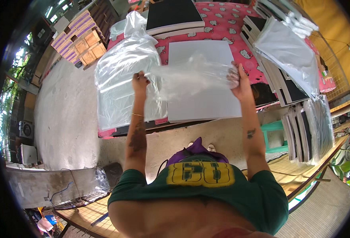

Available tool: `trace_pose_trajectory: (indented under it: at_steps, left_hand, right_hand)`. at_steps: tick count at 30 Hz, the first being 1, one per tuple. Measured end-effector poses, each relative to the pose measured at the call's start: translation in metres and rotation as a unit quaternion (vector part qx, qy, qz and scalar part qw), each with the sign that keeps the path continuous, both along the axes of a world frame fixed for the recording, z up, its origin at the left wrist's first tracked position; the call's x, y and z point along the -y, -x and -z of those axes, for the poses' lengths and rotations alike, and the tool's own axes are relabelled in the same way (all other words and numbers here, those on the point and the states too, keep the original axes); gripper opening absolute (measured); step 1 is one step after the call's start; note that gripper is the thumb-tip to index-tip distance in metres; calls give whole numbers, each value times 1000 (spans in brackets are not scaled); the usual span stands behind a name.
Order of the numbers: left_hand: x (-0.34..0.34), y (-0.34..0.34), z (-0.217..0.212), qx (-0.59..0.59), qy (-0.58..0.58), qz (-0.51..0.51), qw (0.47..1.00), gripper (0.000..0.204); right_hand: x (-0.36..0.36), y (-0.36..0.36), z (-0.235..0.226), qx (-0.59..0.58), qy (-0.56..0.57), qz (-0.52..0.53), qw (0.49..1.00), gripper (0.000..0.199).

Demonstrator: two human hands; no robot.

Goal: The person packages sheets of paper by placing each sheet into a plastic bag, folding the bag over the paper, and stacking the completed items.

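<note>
A clear plastic bag (197, 77) is stretched, blurred, between my two hands above a white board (202, 105). My left hand (140, 81) is closed in a pinch on its left end, over a pile of clear plastic bags (121, 89). At the other end my right hand (240, 82) holds the bag, thumb up, with plastic covering its fingers. The board lies flat on a table with a pink patterned cover (218, 18). Whether more boards lie beneath it I cannot tell.
Black-topped boards (175, 16) are stacked at the table's far side. To the right, bagged boards (286, 51) lie in a leaning pile, and more wrapped boards (312, 127) stand near a green stool (274, 137). Wooden crates (85, 37) stand at the far left.
</note>
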State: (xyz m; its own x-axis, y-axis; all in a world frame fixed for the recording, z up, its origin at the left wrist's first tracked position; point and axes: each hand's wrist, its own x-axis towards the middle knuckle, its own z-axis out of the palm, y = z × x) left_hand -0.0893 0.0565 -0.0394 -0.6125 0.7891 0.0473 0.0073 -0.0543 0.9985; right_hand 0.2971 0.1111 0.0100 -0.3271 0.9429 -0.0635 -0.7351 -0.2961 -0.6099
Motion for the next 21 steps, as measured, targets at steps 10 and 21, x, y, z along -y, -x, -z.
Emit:
trace_pose_trajectory:
  at_steps: [10, 21]
  left_hand:
    - [14, -131, -193, -24, -121, 450, 884, 33]
    - [-8, -87, -170, -596, -99, 12, 797, 19]
  right_hand:
    - [2, -31, -111, 728, -484, -25, 485, 15]
    - [13, -63, -140, 848, -387, 246, 265, 30]
